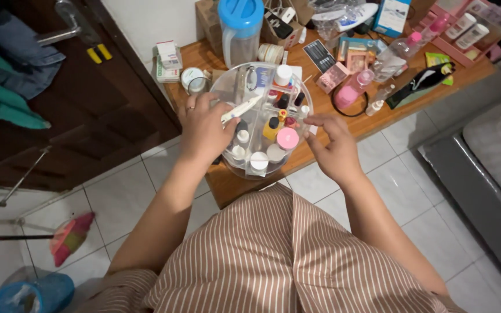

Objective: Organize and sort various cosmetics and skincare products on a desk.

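**Two hands at a round cosmetics organizer**

At the near edge of the wooden table, a clear round organizer sits with its divided compartments full of small bottles and jars. The left hand rests on the organizer's left side, its fingers closed around a slim white tube that points up and to the right over the compartments. A ring shows on one finger of that hand. The right hand hovers at the organizer's right rim, fingers loosely spread and holding nothing, fingertips just beside a pink-lidded jar in the front compartment.

Inside the organizer, a yellow bottle with a black cap stands near the middle, white-capped containers line the near edge, and a white-capped bottle stands at the far side.

Just behind the organizer stands a clear pitcher with a blue lid. To the right on the table lie a pink bottle inside a black hoop, a makeup palette and a black pouch. A small round tin sits at the table's left corner, close to a dark wooden door. White floor tiles spread below, and the person's striped garment fills the foreground.
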